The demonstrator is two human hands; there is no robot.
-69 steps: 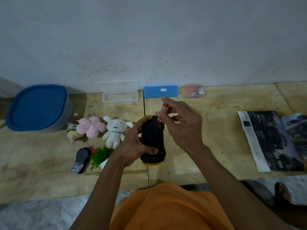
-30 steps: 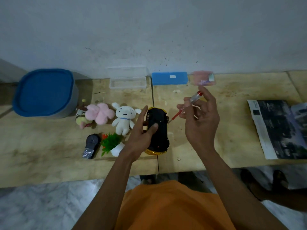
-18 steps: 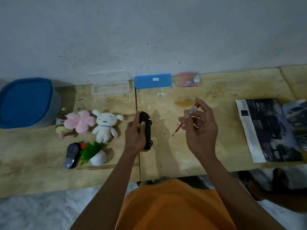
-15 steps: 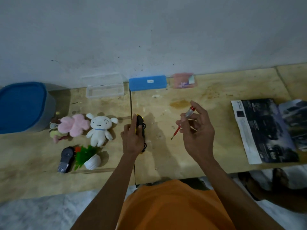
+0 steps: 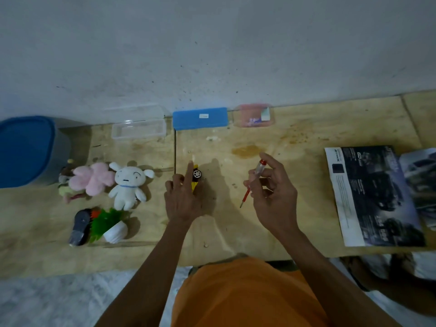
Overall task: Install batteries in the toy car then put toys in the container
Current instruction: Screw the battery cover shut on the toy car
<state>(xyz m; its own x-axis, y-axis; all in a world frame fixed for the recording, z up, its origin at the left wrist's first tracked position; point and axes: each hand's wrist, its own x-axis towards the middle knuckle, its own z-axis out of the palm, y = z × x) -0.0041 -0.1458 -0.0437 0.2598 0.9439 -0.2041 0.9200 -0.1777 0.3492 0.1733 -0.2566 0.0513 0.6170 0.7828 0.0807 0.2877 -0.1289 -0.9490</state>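
The left hand (image 5: 182,204) covers the toy car (image 5: 195,176) on the wooden table (image 5: 295,138), fingers curled over its body — only a wheel and a strip of yellow show past the fingertips, beside the raised index finger. The right hand (image 5: 273,197) is apart from the car, to its right, pinching a red screwdriver (image 5: 252,182) between thumb and fingers — tip angled down, clear of the table.
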